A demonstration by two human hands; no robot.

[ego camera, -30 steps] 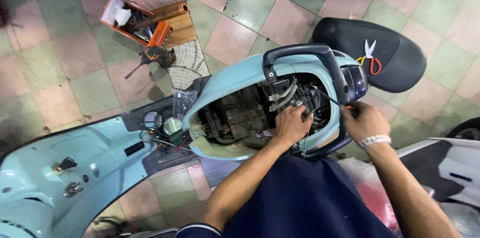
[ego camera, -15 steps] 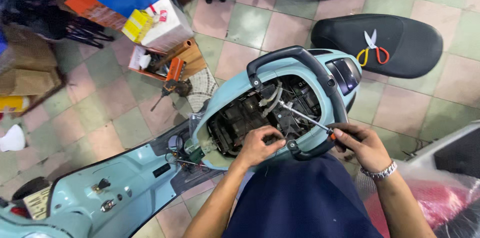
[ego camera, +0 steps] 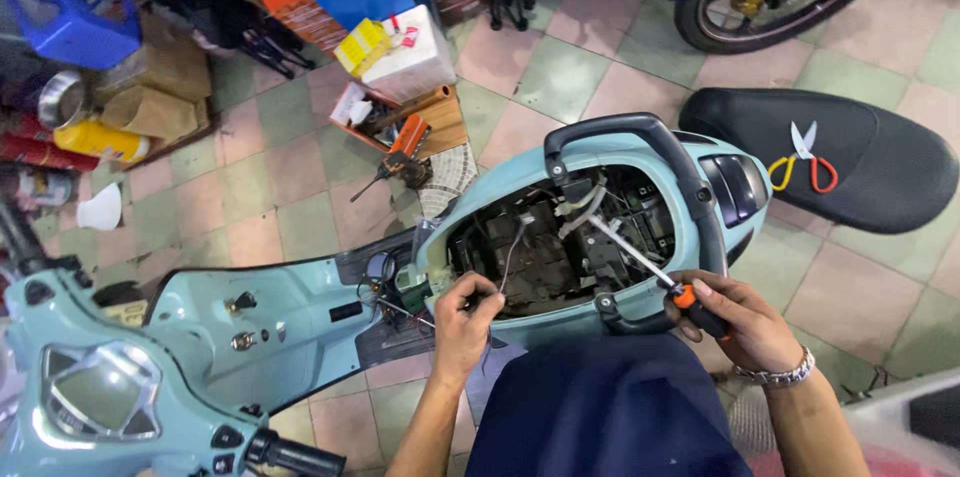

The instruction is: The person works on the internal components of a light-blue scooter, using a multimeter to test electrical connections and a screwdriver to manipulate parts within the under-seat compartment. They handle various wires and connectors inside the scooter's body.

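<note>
While the seat is off, the scooter (ego camera: 300, 327) lies opened.
Right hand (ego camera: 742, 322): fingers wrapped around screwdriver (ego camera: 655, 275), tip inside open bay (ego camera: 560, 247).
Left hand (ego camera: 466, 315): fingertips pinching thin cable (ego camera: 512, 247) at bay's edge.

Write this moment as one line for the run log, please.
left hand: pinches thin wire at rim of open scooter bay | right hand: grips orange-handled screwdriver, tip inside bay | seat: on floor, scissors on top

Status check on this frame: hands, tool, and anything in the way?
Right hand grips screwdriver, tip in open scooter bay. Left hand pinches thin wire. Hoses crowd the tip.
</note>
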